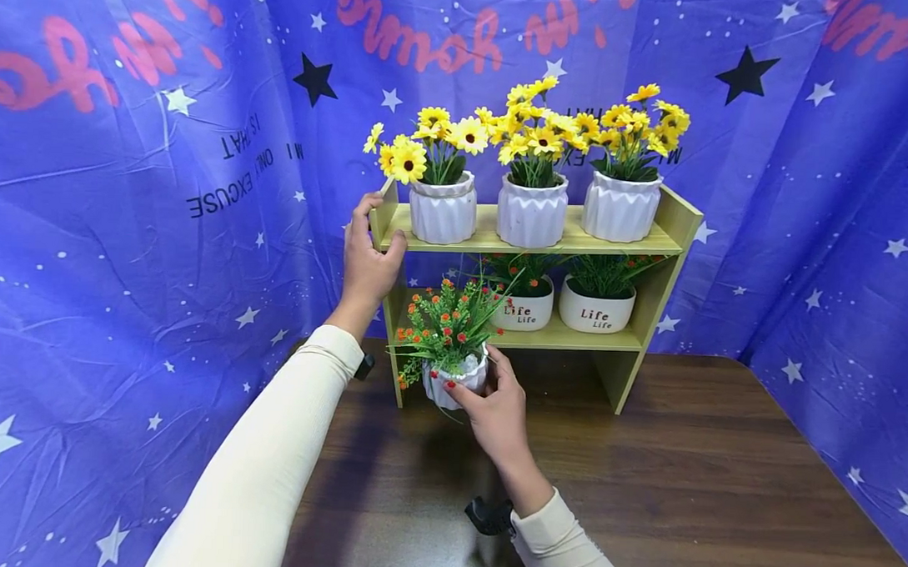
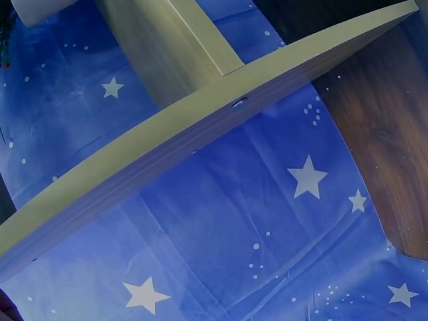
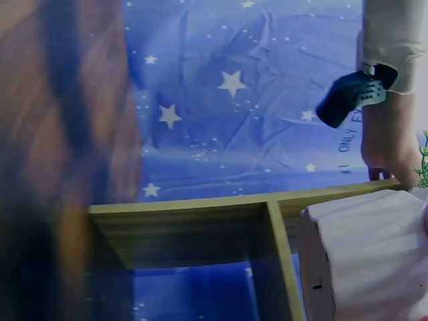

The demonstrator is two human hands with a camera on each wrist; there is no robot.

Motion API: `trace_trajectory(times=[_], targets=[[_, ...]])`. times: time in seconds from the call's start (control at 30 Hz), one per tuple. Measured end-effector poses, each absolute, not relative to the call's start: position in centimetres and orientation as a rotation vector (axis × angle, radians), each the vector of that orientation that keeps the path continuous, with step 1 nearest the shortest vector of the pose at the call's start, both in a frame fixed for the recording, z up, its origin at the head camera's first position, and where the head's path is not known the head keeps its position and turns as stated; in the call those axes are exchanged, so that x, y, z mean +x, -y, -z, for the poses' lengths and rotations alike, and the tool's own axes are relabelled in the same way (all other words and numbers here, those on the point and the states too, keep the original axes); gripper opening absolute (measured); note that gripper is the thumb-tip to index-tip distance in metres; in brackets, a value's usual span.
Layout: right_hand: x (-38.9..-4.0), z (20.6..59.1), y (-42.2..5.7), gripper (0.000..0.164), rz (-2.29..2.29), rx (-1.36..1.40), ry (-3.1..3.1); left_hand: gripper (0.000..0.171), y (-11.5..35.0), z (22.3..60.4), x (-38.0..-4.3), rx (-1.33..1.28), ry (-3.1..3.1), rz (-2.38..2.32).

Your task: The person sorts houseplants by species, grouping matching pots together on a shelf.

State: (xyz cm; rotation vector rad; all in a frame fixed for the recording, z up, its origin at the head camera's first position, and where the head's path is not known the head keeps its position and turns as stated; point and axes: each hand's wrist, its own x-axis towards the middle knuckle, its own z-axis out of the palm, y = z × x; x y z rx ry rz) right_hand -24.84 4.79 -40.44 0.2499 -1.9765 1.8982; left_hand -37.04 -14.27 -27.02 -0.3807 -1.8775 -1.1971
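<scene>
My right hand grips a white fluted flowerpot with its thumb on the near side. Green leaves and small red-orange flowers fill this pot, which is held in front of the lower left of a two-tier wooden shelf. Up at the shelf's left side panel, my left hand grips the edge, thumb in front and fingers behind. The right wrist view has the held flowerpot tilted at the right, beside the shelf frame. From the left wrist, the side panel crosses the view.
Three white pots of yellow flowers line the top tier. Two white oval pots marked "Life" stand on the lower tier, towards the right. The shelf stands on a brown wooden table, with blue star-printed cloth hanging around it.
</scene>
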Motion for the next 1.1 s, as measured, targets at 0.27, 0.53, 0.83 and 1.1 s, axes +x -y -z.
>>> trace_trajectory(times=[0.27,0.53,0.83,1.1], targets=[[-27.0,38.8,-4.2,0.069,-1.853,0.257,1.939,0.051,14.2,26.9,-37.1,-0.374,1.89,1.201],[-29.4,38.7,-3.4,0.068,-1.754,0.236,1.974,0.052,14.2,27.0,-37.1,-0.392,1.859,1.192],[-31.4,37.4,-2.8,0.066,-1.644,0.177,2.05,0.052,14.2,26.9,-37.0,-0.393,1.852,1.208],[-33.6,36.8,-2.2,0.066,-1.631,0.155,2.103,0.05,14.2,27.0,-37.0,-0.385,1.882,1.206]])
